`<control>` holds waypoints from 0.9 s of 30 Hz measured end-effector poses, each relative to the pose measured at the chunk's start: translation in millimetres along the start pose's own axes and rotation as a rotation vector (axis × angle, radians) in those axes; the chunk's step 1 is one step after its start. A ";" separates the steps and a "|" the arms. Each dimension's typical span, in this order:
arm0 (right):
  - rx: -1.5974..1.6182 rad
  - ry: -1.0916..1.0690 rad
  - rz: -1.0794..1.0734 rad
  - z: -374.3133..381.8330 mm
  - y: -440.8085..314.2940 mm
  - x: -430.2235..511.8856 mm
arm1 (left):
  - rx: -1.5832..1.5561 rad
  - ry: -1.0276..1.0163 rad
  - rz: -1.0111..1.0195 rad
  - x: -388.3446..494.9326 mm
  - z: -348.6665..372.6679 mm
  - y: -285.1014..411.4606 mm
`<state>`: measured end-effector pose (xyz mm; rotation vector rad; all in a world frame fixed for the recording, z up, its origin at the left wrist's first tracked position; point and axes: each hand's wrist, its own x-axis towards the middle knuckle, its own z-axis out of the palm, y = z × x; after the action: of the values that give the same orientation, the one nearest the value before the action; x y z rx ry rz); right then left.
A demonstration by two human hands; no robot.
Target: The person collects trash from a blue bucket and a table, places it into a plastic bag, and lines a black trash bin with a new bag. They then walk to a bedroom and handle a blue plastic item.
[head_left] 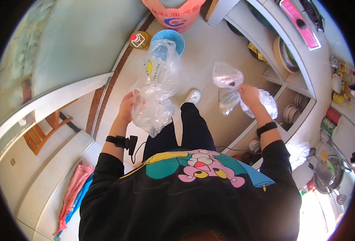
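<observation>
My left hand grips clear plastic bags that hang bunched in front of my left leg. Their upper part bears print and a yellow mark, and it overlaps a blue plastic basin in the view. Out to the right, my right hand pinches another thin clear plastic bag. Part of it flares out left of the fingers, and a shiny crumpled bag portion shows behind the wrist. Whether that portion belongs to the same bag, I cannot tell.
An oil jug stands beside the basin, near an orange-red covered gas cylinder. Open shelves with pots run along the right below a crowded counter. At left are a glass sliding door and a wooden chair.
</observation>
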<state>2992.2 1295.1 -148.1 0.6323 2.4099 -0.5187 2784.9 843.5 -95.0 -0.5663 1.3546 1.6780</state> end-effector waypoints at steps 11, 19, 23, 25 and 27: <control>1.272 0.203 0.009 -40.8 -65.5 -104.8 | 0.253 -0.094 0.187 -101.3 -38.5 27.1; 1.336 0.132 -0.605 -101.4 -255.0 -163.4 | 0.363 -0.073 0.364 -157.0 -99.1 24.5; 1.659 0.061 -0.616 -117.4 -351.2 -212.5 | 0.518 -0.147 0.474 -195.3 -146.8 -0.6; 1.758 -0.143 -0.890 -117.1 -396.7 -225.1 | 0.574 -0.187 0.512 -224.2 -172.5 -9.5; 1.918 -0.162 -0.792 -107.3 -442.6 -231.5 | 0.598 -0.212 0.536 -258.1 -195.6 -20.5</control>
<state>2869.5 915.8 171.4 0.1407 1.1672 -3.0068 2899.7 571.1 38.7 0.3389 1.8381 1.5495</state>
